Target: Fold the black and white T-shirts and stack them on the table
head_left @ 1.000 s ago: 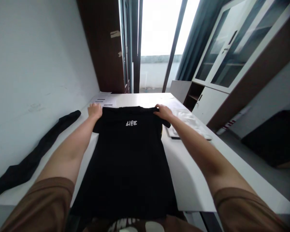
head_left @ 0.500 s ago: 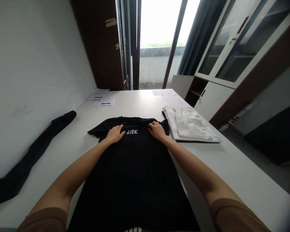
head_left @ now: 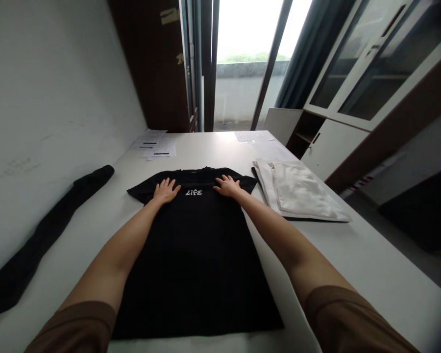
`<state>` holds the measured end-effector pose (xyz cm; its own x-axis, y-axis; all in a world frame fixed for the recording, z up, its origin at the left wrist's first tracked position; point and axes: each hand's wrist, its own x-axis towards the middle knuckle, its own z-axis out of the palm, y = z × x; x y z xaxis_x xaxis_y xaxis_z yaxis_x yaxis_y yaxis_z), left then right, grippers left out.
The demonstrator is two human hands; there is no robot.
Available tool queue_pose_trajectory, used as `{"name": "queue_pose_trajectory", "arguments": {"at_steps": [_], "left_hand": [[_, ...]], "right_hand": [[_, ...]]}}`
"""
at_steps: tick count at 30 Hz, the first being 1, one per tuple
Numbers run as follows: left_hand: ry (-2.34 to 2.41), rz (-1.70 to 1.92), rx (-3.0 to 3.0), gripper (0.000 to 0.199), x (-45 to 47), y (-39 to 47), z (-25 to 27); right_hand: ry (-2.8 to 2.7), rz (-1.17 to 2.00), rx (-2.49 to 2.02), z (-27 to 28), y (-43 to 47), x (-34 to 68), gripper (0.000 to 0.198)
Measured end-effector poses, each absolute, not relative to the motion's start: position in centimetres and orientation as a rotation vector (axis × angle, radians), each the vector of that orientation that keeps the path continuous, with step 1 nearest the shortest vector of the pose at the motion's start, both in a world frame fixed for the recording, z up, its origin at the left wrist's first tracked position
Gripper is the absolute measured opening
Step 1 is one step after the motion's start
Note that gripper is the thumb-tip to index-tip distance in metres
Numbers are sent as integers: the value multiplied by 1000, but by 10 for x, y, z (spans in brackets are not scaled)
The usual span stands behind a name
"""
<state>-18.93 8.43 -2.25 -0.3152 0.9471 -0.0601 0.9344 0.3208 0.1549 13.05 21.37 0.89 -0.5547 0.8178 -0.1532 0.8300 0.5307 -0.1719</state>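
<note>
A black T-shirt (head_left: pixel 200 260) lies spread on the white table, its collar at the far side and its hem towards me. White lettering (head_left: pixel 193 192) shows on its upper part. My left hand (head_left: pixel 165 191) rests flat on the shirt's upper left, fingers spread. On the upper right, near the sleeve, my right hand (head_left: pixel 227 186) also lies flat with its fingers apart. Neither hand grips the cloth. The short sleeves stick out to both sides.
Folded white garments (head_left: pixel 303 191) are stacked right of the shirt, with a black edge beneath. A long black cloth (head_left: pixel 55 230) lies along the wall at left. Papers (head_left: pixel 156 146) sit at the table's far left, and more papers (head_left: pixel 255 138) at the far right. Cabinets stand beyond.
Both hands have opened out flatter, and the left has moved a little left. The shirt's upper part is smoother, with its collar showing. Its hem has come into view.
</note>
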Motion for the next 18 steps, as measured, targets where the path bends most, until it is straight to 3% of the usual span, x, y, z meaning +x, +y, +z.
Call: {"name": "queue_pose_trajectory", "arguments": {"at_steps": [9,18], "left_hand": [[2456,11,1652,92,-215,134,-18],[2513,-36,1595,92,-220,174,-28]], "right_hand": [[2766,-287,1458,1,227,125,72],[3052,6,1332,-4,196,153,51]]}}
